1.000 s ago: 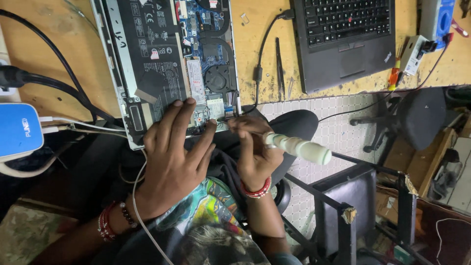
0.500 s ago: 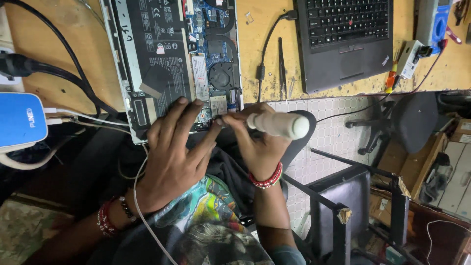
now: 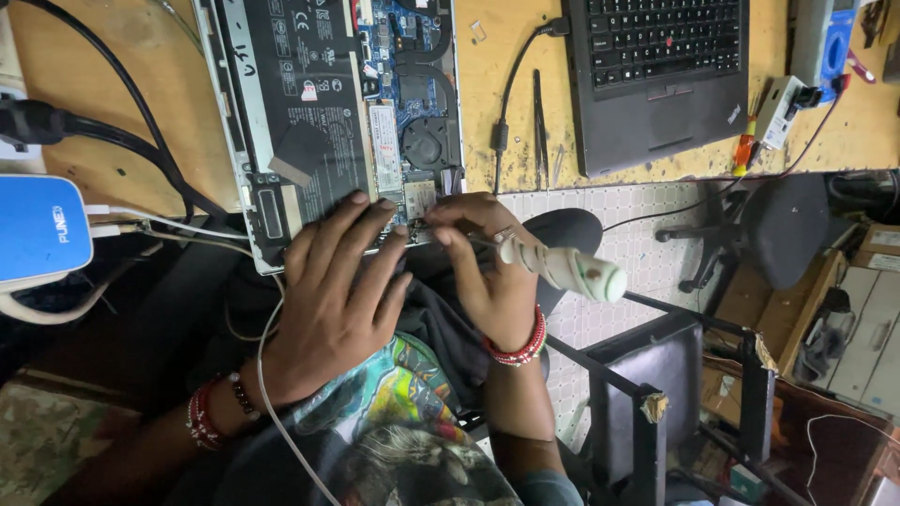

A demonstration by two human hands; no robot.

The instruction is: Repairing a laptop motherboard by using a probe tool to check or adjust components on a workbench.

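An opened laptop point(image 3: 309, 112) lies bottom-up on the wooden bench, its black battery, fan and blue circuit board exposed. My left hand point(image 3: 333, 300) rests flat on its near edge, fingers spread over the lower corner. My right hand point(image 3: 487, 272) grips a screwdriver with a pale, green-marked handle point(image 3: 562, 267); its thin shaft points left toward a small board near the laptop's near right corner. Both wrists carry red bead bracelets.
A second, black laptop point(image 3: 656, 75) sits open at the right with a cable plugged in. Tweezers point(image 3: 539, 126) lie between the two. A blue and white box point(image 3: 42, 230) and thick black cables are at the left. Black stools and a metal frame point(image 3: 647, 375) stand below the bench.
The screwdriver handle has swung: it moved in toward the laptop, then tilted down to the right. My left hand stays on the laptop edge. The camera view has shifted slightly.
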